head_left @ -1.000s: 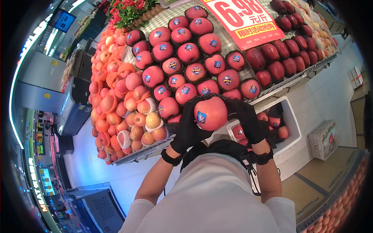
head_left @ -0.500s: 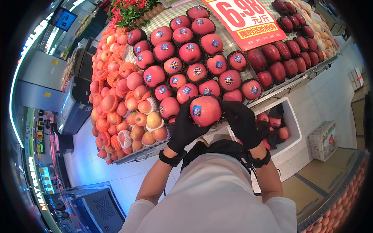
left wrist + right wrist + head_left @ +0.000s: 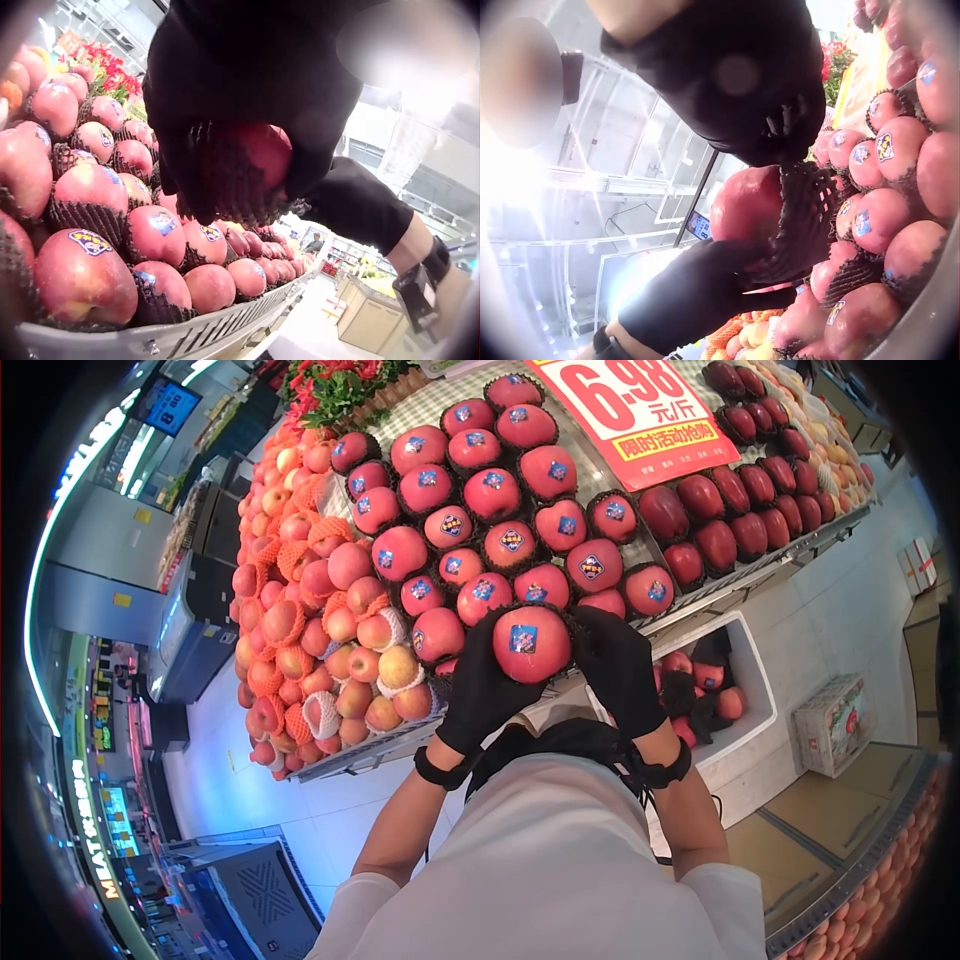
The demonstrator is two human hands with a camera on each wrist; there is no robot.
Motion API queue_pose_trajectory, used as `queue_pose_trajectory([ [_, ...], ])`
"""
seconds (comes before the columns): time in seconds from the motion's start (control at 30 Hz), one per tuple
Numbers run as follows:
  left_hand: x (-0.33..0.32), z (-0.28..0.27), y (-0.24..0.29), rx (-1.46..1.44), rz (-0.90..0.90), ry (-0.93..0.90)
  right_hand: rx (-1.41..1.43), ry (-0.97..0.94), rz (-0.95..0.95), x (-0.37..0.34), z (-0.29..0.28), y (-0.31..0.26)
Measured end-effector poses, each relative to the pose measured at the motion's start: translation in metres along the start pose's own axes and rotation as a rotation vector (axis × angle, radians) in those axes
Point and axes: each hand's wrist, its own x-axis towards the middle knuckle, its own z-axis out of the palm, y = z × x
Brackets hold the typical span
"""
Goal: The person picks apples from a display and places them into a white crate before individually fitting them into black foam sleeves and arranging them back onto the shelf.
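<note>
Both gloved hands hold one large red apple (image 3: 532, 645) in front of the body, at the display's near edge. A blue sticker on it faces up. A black foam net (image 3: 802, 217) wraps its lower part, seen in the right wrist view. My left hand (image 3: 485, 690) cups the apple from the left and below. From the other side my right hand (image 3: 622, 670) grips it, fingers at the net's edge. Just beyond are rows of stickered red apples (image 3: 483, 598) in black nets. In the left wrist view the glove (image 3: 247, 67) hides much of the held apple.
Paler apples, some in orange or white nets (image 3: 320, 715), are heaped at left. Dark red apples (image 3: 715, 545) and a price sign (image 3: 635, 420) are at right. On the floor, a white foam box (image 3: 755, 660) holds apples and black nets. A printed carton (image 3: 835, 722) stands farther right.
The apple has turned so its sticker moved from the lower left to the upper middle. My right hand has come left, closer against the apple; the left still holds it.
</note>
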Motion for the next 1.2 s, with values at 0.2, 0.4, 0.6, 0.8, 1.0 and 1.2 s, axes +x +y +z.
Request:
queue_pose_trajectory([
  [0.2, 0.003, -0.008, 0.011, 0.129, 0.133, 0.034, 0.053, -0.017, -0.019, 0.000, 0.000, -0.003],
  [0.4, 0.001, -0.015, 0.006, -0.036, 0.098, -0.029, 0.695, -0.148, 0.273, 0.004, -0.021, 0.023],
  [0.6, 0.002, -0.013, 0.001, -0.191, 0.102, -0.183, 0.698, -0.510, 0.240, -0.002, -0.010, 0.029],
  [0.8, 0.002, -0.009, 0.013, -0.066, 0.153, -0.148, 0.742, -0.405, 0.259, -0.009, 0.005, 0.035],
  [1.0, -0.002, -0.004, 0.005, -0.095, 0.024, -0.172, 0.871, -0.359, 0.324, -0.014, 0.018, 0.047],
  [1.2, -0.004, 0.001, -0.007, 0.086, 0.086, -0.120, 1.014, -0.238, 0.354, -0.016, 0.028, 0.045],
])
